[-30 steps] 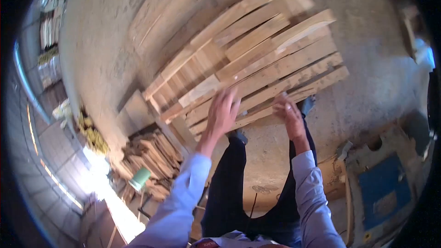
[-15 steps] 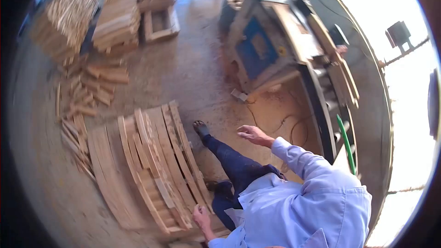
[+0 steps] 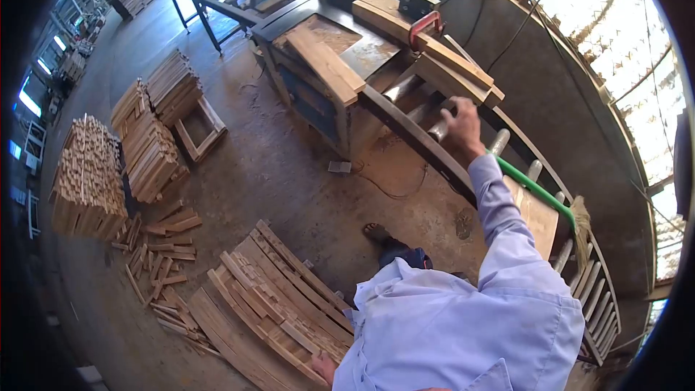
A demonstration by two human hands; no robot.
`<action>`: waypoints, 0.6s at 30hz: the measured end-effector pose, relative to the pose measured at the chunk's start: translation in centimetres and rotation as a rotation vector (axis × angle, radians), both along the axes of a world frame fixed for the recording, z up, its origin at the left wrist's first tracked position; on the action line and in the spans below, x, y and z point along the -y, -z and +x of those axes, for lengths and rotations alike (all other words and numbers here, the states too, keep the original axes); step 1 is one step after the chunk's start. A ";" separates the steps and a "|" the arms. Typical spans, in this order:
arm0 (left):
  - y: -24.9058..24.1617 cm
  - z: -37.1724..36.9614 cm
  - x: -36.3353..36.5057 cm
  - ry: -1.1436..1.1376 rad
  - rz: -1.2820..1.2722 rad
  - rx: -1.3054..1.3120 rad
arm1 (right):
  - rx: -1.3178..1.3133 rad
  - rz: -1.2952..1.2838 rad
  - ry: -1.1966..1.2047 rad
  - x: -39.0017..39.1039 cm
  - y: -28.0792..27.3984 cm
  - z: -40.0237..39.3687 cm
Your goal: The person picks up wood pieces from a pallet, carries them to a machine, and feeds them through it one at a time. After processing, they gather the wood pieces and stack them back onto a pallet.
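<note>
My right hand [image 3: 463, 129] reaches out over the metal roller conveyor [image 3: 450, 166], fingers apart and loosely bent, nothing seen in them. Just beyond the fingertips, a short thick wooden board [image 3: 450, 78] lies against the fence. A red clamp [image 3: 425, 29] grips the fence bar behind it. Beside my right forearm runs the green handle [image 3: 534, 187] of a straw broom lying across the rollers. Low in the view, my left hand [image 3: 323, 366] is beside the stack of wooden strips [image 3: 271, 311], its fingers loosely extended and partly hidden by the sleeve.
A wide board [image 3: 326, 65] lies on the saw table [image 3: 289, 25]. Wood stacks [image 3: 90, 174] and a pile of offcuts [image 3: 170, 250] stand on the floor to the left. A cable [image 3: 394, 192] trails under the conveyor. A pale board [image 3: 532, 217] rests on the rollers.
My view has turned toward the conveyor and the machine. My right hand has moved from over the floor to above the rollers. My left hand stays low by the wooden strips.
</note>
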State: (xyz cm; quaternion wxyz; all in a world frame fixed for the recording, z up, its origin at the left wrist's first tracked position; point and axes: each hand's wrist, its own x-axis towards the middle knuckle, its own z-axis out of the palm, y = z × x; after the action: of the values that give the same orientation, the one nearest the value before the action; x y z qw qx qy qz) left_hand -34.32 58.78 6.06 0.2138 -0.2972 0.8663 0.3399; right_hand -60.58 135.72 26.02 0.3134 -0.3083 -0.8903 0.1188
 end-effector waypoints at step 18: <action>-5.9 -22.9 -26.3 0.343 0.127 -0.139 | 0.360 -0.046 -0.003 -20.6 -6.6 -2.5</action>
State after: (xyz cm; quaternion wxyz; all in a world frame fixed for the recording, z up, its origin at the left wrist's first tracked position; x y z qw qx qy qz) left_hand -57.21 85.08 11.97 0.2263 -0.1070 0.8938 0.3721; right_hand -63.13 156.27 32.61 0.1414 -0.3305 -0.9295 0.0826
